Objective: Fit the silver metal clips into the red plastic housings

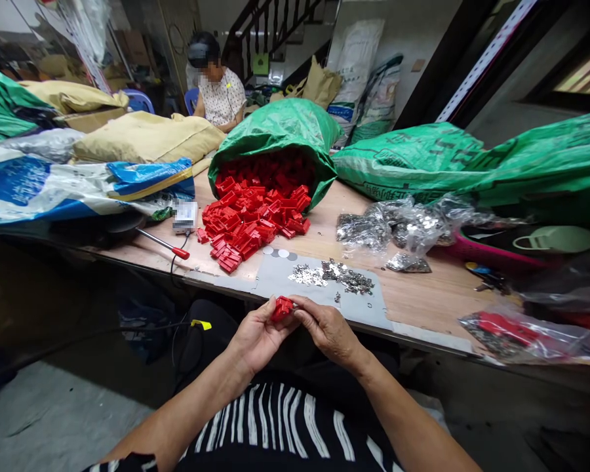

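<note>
Just in front of the table edge, my left hand (261,337) is closed around a red plastic part (282,308). The fingers of my right hand (330,328) are pinched together at the right side of that part; whatever small thing they hold there is too hidden to name. Beyond my hands, a grey mat (270,278) carries small shiny metal pieces (307,275) and a darker heap of similar pieces (351,278). A pile of red plastic parts (250,226) spills from a green sack (285,121) lying on its side.
Clear bags of metal pieces (364,228) lie right of the mat, near a pink basket (491,252). Another bag (526,331) sits at the right edge. A red-handled tool (170,246) lies left. Behind the sacks, another person (221,95) sits.
</note>
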### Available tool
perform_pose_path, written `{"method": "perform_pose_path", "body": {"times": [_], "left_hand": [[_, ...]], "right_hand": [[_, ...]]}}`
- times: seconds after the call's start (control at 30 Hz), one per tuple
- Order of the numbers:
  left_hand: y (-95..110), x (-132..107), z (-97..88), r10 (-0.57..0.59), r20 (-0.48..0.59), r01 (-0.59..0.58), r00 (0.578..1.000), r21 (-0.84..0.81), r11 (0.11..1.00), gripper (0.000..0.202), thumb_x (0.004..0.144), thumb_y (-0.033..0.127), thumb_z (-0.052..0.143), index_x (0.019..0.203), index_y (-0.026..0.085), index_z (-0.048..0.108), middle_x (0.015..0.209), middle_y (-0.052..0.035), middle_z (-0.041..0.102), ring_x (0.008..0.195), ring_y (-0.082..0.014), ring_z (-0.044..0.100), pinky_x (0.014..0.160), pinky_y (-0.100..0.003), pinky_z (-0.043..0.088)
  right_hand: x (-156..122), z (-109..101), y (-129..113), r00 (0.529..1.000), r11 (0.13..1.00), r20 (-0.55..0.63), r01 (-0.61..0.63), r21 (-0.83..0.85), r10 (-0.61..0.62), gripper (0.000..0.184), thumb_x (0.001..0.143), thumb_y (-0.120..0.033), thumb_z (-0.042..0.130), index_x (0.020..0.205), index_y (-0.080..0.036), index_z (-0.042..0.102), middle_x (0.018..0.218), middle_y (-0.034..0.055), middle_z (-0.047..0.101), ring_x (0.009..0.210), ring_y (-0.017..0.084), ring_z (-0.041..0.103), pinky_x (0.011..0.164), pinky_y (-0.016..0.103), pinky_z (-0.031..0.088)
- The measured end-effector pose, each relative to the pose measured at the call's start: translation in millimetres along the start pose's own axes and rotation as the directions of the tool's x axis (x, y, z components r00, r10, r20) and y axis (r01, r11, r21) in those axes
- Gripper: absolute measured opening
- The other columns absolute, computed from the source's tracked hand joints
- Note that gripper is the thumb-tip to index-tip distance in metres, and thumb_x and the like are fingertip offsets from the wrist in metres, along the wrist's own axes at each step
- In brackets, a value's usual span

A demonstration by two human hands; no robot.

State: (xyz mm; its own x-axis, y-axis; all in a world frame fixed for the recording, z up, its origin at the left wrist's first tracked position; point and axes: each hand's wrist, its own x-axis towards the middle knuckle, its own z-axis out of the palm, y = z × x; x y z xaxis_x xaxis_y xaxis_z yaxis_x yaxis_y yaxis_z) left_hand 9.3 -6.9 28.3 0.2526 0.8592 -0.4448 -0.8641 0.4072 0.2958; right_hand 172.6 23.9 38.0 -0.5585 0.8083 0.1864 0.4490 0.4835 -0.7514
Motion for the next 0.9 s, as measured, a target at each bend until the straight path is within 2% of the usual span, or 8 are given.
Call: {"method": "perform_pose_path", "body": {"times": [0.13,0.27,0.37,0.47,0.6,0.73,0.8,0.9], "left_hand": [[-1,1,-3.3,0.01,0.034,-0.01,0.999,0.006,1.0,0.024,0.093,0.022,0.049,0.085,0.007,0.066,0.088,-0.0121,0.073,0.087,-0.021,0.071,0.101,-0.042,0.046],[0,2,-11.6,0.031,0.039,-0.033,0.999,0.043,0.999,0.015,0.089,0.023,0.057,0.088,0.009,0.065,0.089,-0.0103,0.073,0.086,-0.0202,0.071,0.1,-0.04,0.046],[-3,5,-27.4,-0.001,-0.017,0.003,1.0,0.135,0.991,0.012,0.082,0.025,0.067,0.082,0.014,0.062,0.083,-0.0058,0.072,0.08,-0.0207,0.071,0.091,-0.039,0.049],[-9,15,-49.2,-0.023,-0.118,0.051,0.993,0.233,0.971,0.02,0.078,0.027,0.071,0.072,0.015,0.057,0.077,-0.0042,0.07,0.074,-0.0183,0.07,0.082,-0.035,0.049],[-14,32,-73.5,-0.024,-0.202,0.082,0.979,0.284,0.955,0.015,0.075,0.017,0.071,0.084,0.013,0.061,0.082,-0.0065,0.071,0.072,-0.0161,0.068,0.077,-0.031,0.048],[-11,42,-86.5,-0.019,-0.221,0.088,0.975,0.31,0.947,0.033,0.072,0.011,0.071,0.103,0.014,0.06,0.089,-0.008,0.07,0.074,-0.017,0.068,0.074,-0.03,0.045],[-9,45,-90.8,-0.019,-0.22,0.09,0.975,0.316,0.944,0.04,0.071,0.013,0.071,0.109,0.015,0.058,0.092,-0.0082,0.07,0.076,-0.0181,0.068,0.077,-0.032,0.045],[-10,46,-95.5,-0.016,-0.217,0.086,0.976,0.316,0.945,0.041,0.073,0.015,0.07,0.111,0.015,0.057,0.092,-0.0076,0.068,0.078,-0.0197,0.069,0.082,-0.035,0.045]], "right_hand": [[4,3,4,0.999,0.993,-0.026,-0.02,0.12,0.023,0.035,0.097,-0.038,0.039,0.114,-0.021,0.065,0.096,0.006,0.071,0.084,0.018,0.067,0.078,0.027,0.051],[6,4,6,0.998,0.989,0.003,-0.061,0.135,0.061,0.038,0.097,-0.041,0.039,0.116,-0.02,0.064,0.086,0.0046,0.068,0.075,0.016,0.063,0.072,0.026,0.049],[10,4,6,0.995,0.99,0.006,-0.098,0.097,0.098,0.04,0.098,-0.042,0.036,0.118,-0.019,0.063,0.072,0.0019,0.064,0.06,0.013,0.057,0.063,0.025,0.046],[19,5,6,0.994,0.993,0.007,-0.108,0.039,0.108,0.04,0.097,-0.041,0.037,0.12,-0.019,0.061,0.066,0.0002,0.061,0.056,0.013,0.054,0.061,0.025,0.045],[41,14,3,0.997,0.998,0.055,-0.055,-0.008,0.055,0.032,0.096,-0.035,0.043,0.118,-0.021,0.061,0.087,0.0033,0.07,0.075,0.015,0.063,0.074,0.027,0.048],[67,32,-1,0.997,0.993,0.058,0.058,-0.104,-0.052,0.027,0.092,-0.027,0.05,0.116,-0.024,0.062,0.111,0.0056,0.067,0.101,0.018,0.062,0.089,0.032,0.046],[81,43,-3,0.993,0.979,0.086,0.094,-0.18,-0.079,0.03,0.09,-0.025,0.052,0.119,-0.024,0.06,0.116,0.0064,0.064,0.105,0.019,0.06,0.091,0.032,0.046],[102,61,-10,0.994,0.946,0.095,0.072,-0.317,-0.044,0.034,0.088,-0.027,0.057,0.122,-0.023,0.055,0.115,0.007,0.063,0.103,0.019,0.061,0.086,0.032,0.047]]}}
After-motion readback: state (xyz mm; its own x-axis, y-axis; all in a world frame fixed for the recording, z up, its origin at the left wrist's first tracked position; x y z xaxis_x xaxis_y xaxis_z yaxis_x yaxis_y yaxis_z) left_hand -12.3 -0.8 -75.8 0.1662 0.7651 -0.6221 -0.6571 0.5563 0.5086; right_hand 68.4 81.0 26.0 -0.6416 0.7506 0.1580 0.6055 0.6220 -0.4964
